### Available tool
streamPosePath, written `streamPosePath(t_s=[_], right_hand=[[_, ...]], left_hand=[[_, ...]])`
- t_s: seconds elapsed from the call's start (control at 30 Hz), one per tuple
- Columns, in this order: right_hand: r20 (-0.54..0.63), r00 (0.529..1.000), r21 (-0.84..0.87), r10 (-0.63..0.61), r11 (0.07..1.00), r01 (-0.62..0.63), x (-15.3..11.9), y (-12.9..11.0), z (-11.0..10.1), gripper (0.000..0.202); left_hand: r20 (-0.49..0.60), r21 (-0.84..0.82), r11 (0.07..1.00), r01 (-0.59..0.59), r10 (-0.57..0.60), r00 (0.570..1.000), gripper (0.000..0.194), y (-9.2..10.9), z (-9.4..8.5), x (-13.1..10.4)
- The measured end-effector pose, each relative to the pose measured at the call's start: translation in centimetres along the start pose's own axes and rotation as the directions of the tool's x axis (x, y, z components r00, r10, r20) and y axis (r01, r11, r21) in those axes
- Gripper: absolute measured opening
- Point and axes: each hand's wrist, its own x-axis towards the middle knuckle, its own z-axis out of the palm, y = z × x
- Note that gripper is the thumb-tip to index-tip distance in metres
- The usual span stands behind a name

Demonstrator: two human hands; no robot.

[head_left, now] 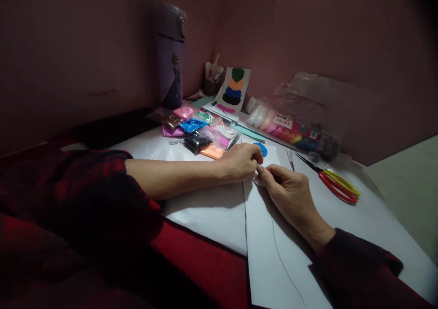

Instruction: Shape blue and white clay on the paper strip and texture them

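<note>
Over the white paper [260, 245], near the blue patch [261, 150], the right hand [290, 193] seems to pinch a small pale piece [259, 181], the left hand [239, 161] curled close, its hold unclear; this fine fingertip work likely calls for a light, steady touch next.
</note>
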Motion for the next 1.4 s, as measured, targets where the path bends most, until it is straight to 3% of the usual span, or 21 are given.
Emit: streamPosePath(t_s=[0.87, 1.4], right_hand=[[-0.017, 1.0, -0.04, -0.013, 0.999, 0.012, 0.0, 0.0, -0.01, 0.033], [-0.026, 0.999, -0.058, -0.036, 0.998, 0.034, 0.0, -0.09, -0.08, 0.033]], left_hand=[[0.006, 0.002, 1.0, 0.021, -0.021, 1.0, 0.02, 0.75, -0.15, -0.18], [-0.007, -0.033, 0.999, -0.04, 0.04, 0.999, 0.02, 0.04, 0.11, 0.26]])
